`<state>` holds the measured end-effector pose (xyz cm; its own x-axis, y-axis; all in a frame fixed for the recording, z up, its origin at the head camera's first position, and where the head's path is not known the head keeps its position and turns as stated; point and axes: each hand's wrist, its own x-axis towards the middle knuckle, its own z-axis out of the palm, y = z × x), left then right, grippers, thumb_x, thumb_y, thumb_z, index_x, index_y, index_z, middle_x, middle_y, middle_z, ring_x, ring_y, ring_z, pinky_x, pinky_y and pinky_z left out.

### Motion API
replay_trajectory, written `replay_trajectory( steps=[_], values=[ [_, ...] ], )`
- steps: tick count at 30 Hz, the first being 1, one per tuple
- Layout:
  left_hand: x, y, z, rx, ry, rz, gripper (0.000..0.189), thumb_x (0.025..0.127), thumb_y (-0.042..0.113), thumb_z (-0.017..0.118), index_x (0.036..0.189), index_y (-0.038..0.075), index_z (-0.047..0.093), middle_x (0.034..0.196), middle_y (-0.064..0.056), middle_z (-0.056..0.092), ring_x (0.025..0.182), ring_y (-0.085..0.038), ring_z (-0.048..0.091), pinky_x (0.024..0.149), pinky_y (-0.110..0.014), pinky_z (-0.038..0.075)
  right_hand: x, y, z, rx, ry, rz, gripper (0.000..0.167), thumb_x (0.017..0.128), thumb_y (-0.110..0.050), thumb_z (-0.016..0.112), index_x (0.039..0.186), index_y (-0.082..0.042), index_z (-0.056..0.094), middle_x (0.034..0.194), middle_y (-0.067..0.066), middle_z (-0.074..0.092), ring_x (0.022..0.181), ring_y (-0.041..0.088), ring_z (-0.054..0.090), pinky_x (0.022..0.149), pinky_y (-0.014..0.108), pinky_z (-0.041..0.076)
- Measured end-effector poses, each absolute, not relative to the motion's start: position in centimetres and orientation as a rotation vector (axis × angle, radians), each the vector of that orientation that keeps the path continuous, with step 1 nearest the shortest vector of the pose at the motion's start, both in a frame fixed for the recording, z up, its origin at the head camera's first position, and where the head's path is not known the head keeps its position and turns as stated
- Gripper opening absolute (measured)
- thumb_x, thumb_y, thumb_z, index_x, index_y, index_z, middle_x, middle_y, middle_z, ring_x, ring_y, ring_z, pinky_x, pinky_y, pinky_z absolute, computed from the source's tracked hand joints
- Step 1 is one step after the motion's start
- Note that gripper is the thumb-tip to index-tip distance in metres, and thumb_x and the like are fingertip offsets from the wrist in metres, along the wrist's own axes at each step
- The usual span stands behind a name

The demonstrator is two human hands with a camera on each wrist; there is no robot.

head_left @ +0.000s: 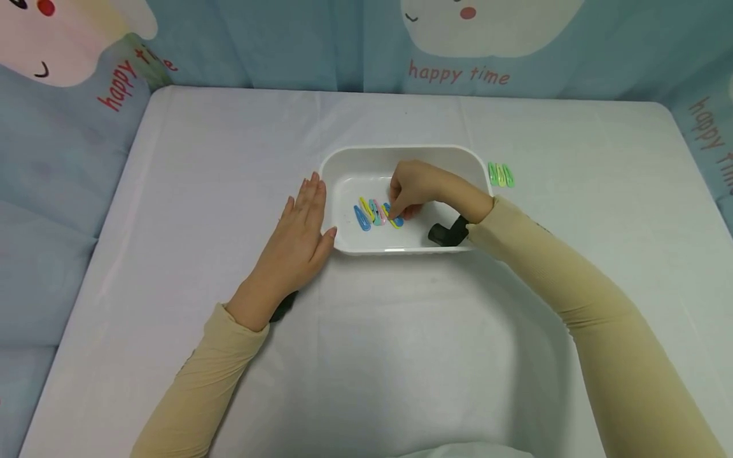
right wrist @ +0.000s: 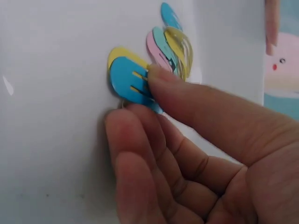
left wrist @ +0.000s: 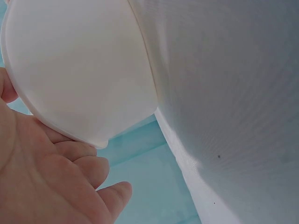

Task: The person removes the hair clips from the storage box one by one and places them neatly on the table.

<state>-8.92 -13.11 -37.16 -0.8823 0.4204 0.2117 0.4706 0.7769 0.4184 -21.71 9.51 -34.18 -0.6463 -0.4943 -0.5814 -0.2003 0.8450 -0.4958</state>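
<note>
Inside a white tray (head_left: pixel 418 239), my right hand (head_left: pixel 420 184) pinches a blue snap hair clip (right wrist: pixel 127 80) between thumb and fingers. A yellow hair clip (right wrist: pixel 117 52) shows just behind the blue one. Left of these fingers lie another blue clip (head_left: pixel 362 218), a yellow clip (right wrist: pixel 184 44), a teal clip (right wrist: pixel 161 44) and a pink clip (right wrist: pixel 156 53), close together on the tray floor. My left hand (head_left: pixel 294 242) rests with straight fingers along the tray's left rim; in the left wrist view its fingers touch the tray's outer wall (left wrist: pixel 84 70).
Several green and yellow hair clips (head_left: pixel 501 175) lie in a row on the white tabletop, right of the tray. A black wrist-worn device (head_left: pixel 448 233) overlaps the tray's front right corner. Blue printed fabric (head_left: pixel 298 44) hangs behind the table (head_left: pixel 240 127).
</note>
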Motion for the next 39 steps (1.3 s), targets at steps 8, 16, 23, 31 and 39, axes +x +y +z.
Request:
replay_trajectory(
  steps=[8,16,23,31,39],
  values=[
    [-8.9,-13.1,-37.2,-0.713,-2.868,-0.708,0.065,0.099,0.025,0.039,0.147,-0.009,0.013,0.155,-0.021,0.006,0.143,-0.033,0.009,0.111,-0.052,0.012,-21.7,9.7,-34.4,-0.452,2.239,-0.594,0.019,0.076,-0.012,0.078,0.073,-0.002,0.063,0.064,0.005,0.063,0.054,0.013,0.061,0.056,0.022,0.050],
    [-9.0,-13.1,-37.2,-0.720,-2.863,-0.705,0.065,0.099,0.026,0.039,0.147,-0.008,0.012,0.155,-0.021,0.005,0.143,-0.032,0.008,0.111,-0.052,0.011,-21.8,9.9,-34.1,-0.436,2.254,-0.605,0.018,0.077,-0.012,0.078,0.075,-0.001,0.064,0.067,0.006,0.063,0.057,0.014,0.060,0.058,0.023,0.050],
    [-9.0,-13.1,-37.2,-0.719,-2.857,-0.709,0.065,0.099,0.025,0.039,0.147,-0.009,0.013,0.155,-0.021,0.006,0.143,-0.033,0.009,0.111,-0.052,0.011,-21.8,10.1,-34.1,-0.423,2.244,-0.650,0.015,0.079,-0.009,0.075,0.078,0.000,0.063,0.072,0.006,0.061,0.060,0.015,0.058,0.060,0.024,0.050],
    [-8.9,-13.1,-37.1,-0.719,-2.856,-0.707,0.064,0.099,0.025,0.039,0.147,-0.009,0.013,0.155,-0.020,0.006,0.143,-0.032,0.009,0.111,-0.052,0.012,-21.8,10.4,-33.7,-0.394,2.198,-0.689,0.012,0.082,-0.006,0.071,0.080,0.000,0.062,0.078,0.007,0.060,0.064,0.016,0.059,0.064,0.025,0.051],
    [-8.9,-13.1,-37.1,-0.723,-2.857,-0.711,0.064,0.099,0.024,0.039,0.147,-0.009,0.013,0.155,-0.021,0.007,0.143,-0.031,0.009,0.111,-0.052,0.012,-21.9,10.7,-33.6,-0.391,2.174,-0.738,0.009,0.083,-0.004,0.070,0.081,0.001,0.062,0.081,0.009,0.061,0.064,0.017,0.059,0.064,0.026,0.052]
  ],
)
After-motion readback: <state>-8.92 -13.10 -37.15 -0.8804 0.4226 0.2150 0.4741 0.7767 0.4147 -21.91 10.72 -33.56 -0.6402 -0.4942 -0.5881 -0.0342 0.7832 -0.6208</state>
